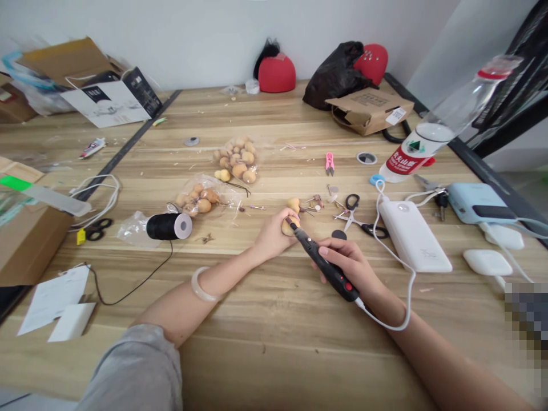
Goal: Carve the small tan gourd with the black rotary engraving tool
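Note:
My left hand (276, 233), a pale bangle on its wrist, is closed around a small tan gourd (293, 204) just above the wooden table. My right hand (351, 264) grips a black handheld rotary tool (327, 267) with a red button and a white cable at its rear end. The tool's front end meets the gourd's lower bulb; the contact point is too small to make out. Beyond the gourd lie several small rotary bits (317, 201). Black-handled scissors (351, 214) and a dark round disc (339, 234) rest near my right hand.
Bags of small gourds (237, 157) and a black thread spool (165, 226) lie to the left. On the right are a white power bank (415, 237), a blue power bank (475, 200) and a leaning water bottle (411, 154). Pink snips (329, 164) lie farther back.

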`<state>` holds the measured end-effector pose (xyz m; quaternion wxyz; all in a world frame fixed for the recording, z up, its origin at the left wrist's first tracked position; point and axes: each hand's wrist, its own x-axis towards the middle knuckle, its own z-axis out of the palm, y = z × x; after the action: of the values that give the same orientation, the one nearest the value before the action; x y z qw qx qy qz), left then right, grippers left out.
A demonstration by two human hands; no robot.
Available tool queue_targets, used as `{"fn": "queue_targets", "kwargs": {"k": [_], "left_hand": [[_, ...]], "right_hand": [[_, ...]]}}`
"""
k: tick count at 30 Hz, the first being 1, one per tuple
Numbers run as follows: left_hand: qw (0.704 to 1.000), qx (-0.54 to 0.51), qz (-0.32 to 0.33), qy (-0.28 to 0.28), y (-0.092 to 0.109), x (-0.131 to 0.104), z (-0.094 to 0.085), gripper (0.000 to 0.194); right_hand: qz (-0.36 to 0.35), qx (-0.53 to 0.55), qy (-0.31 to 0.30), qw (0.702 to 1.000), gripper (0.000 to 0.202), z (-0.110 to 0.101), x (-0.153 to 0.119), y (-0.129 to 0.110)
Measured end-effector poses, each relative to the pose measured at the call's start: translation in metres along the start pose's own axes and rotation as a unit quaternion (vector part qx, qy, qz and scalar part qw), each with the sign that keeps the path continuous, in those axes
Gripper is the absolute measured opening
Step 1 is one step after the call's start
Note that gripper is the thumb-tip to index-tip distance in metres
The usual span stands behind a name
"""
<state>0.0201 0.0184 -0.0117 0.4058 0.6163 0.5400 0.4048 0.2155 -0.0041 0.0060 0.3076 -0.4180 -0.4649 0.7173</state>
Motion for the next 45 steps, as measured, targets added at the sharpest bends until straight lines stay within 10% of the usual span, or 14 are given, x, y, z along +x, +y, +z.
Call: {"fn": "queue_targets", "kwargs": {"k": [45], "left_hand": [[0.989, -0.132, -0.046, 0.046, -0.0005, 0.0033, 0.0012, 0.038]], "right_hand": [[0.001, -0.015, 0.004, 1.0, 0.038, 0.0007, 0.0002, -0.0011]]}}
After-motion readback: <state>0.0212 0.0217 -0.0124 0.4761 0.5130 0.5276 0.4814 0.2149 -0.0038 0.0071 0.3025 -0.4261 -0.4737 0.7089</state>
